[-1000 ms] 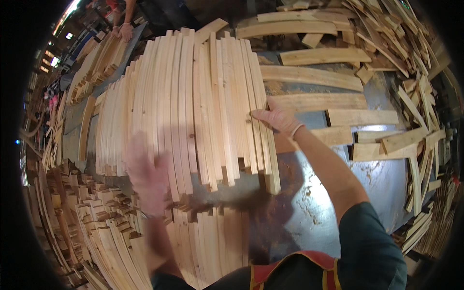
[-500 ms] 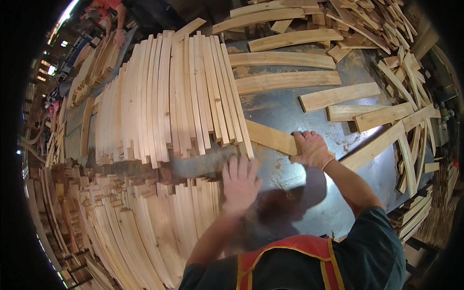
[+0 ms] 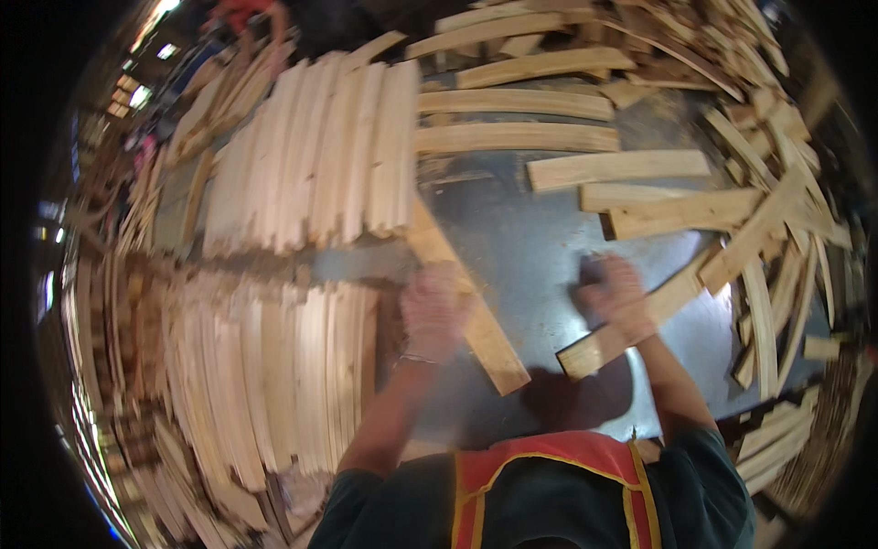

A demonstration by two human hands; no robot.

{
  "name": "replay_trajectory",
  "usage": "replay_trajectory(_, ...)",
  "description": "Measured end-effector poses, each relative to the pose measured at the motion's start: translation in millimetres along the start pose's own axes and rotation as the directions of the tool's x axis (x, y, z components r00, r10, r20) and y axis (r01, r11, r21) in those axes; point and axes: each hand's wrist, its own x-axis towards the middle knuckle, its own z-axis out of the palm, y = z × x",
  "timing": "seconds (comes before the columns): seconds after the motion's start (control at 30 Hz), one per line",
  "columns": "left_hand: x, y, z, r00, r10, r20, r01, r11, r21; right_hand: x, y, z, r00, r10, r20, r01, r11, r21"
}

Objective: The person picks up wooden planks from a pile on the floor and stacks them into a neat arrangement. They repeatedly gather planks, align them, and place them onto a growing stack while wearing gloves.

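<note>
A pale wooden slat lies slanted on the metal tabletop, its far end against the row of stacked slats. My left hand, blurred, is closed over the left edge of this slat around its middle. Over the near end of another wooden slat, which reaches up toward the pile on the right, is my right hand. Its fingers are bent and smeared by motion, so whether they touch or grip anything is unclear. A dark patch, perhaps shadow, shows beside its fingertips.
Two rows of slats standing side by side, a far row and a near row, fill the left. Loose curved slats lie across the back of the metal table. A jumbled wood pile rises at right. Another person is far left.
My right hand has left the slat it held and moved right and slightly nearer. That slat now points toward me, with my left hand on it. The view has shifted and blurred.
</note>
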Motion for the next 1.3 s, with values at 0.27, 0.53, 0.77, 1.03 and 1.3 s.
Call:
replay_trajectory(0.27,-59.9,60.1,23.5,0.973,-0.230,-0.010,0.228,0.969,-0.090,-55.2,133.2,32.0,0.854,0.236,-0.464,-0.437,0.808,-0.394)
replay_trajectory(0.53,-216.1,-71.2,25.3,0.867,-0.458,0.197,0.498,0.809,-0.313,-114.4,117.9,78.6,0.639,0.528,-0.560,-0.628,0.778,0.018)
replay_trajectory(0.77,-295.3,-126.0,14.5,0.813,-0.189,0.550,0.559,-0.006,-0.829,-134.9,15.0,222.5,0.797,0.394,-0.458,0.060,0.703,0.709)
replay_trajectory(1.03,-318.2,-144.3,-29.7,0.933,-0.168,0.318,0.358,0.517,-0.777,-149.8,-245.7,284.6,0.945,0.153,0.290,-0.311,0.701,0.642)
replay_trajectory(1.3,-322.0,-158.5,21.4,0.964,-0.245,-0.102,0.250,0.968,0.034,-88.6,-227.2,269.2,0.792,-0.407,0.454,0.152,0.853,0.499)
